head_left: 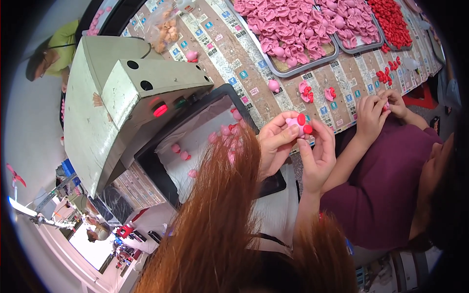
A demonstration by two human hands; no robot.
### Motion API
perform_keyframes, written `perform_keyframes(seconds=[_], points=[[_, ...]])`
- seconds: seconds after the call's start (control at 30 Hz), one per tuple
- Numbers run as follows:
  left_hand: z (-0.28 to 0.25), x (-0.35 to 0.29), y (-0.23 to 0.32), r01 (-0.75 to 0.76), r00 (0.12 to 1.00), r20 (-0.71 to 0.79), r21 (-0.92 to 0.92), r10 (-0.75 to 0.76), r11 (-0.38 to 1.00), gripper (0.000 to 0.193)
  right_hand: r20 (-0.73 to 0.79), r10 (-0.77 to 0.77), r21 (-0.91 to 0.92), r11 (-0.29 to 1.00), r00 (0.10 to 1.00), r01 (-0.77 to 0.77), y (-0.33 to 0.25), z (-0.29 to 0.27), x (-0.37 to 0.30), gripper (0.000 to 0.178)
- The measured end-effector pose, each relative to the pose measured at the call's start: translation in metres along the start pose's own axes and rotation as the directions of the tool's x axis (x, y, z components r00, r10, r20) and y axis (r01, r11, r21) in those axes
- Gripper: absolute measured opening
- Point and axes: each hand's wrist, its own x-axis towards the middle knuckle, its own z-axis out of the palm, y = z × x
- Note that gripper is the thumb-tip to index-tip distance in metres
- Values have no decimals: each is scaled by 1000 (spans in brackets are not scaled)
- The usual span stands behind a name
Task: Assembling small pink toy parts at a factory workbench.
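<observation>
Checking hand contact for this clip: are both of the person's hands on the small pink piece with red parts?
Yes, the left hand and right hand both pinch the small pink piece between their fingertips.

A clear plastic bag (165,27) of tan pieces lies on the label-printed table covering (229,63).

a long worktable (229,53) covered in printed paper stands over a pale floor (29,127), brightly lit.

A grey machine (117,102) stands left of metal trays (293,68) heaped with pink pieces (286,27) and red pieces (391,22).
</observation>
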Motion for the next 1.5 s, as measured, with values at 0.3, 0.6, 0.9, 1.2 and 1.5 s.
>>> perform_keyframes(seconds=[0.3, 0.6, 0.9, 1.2, 1.5], points=[[1, 1, -4, 29, 999, 30, -65, -27, 997, 31, -50, -36, -64, 997, 998, 33, -5, -6, 1, 32], [2, -4, 2, -56, 998, 54, 336, 40, 940, 40, 6, -122, -95, 988, 993, 122, -4, -7, -1, 38], [6, -6, 2, -83, 997, 26, 358, 79, 930, 36, 36, -215, -223, 950, 976, 218, -1, -10, 2, 34], [1, -10, 3, -252, 968, 170, 578, 187, 776, 30, 70, -355, -216, 907, 932, 361, -2, -10, 1, 32], [4, -2, 10, -244, 943, 324, 516, 76, 821, 40, -20, -215, 69, 974, 976, 216, 4, -5, -12, 46]])
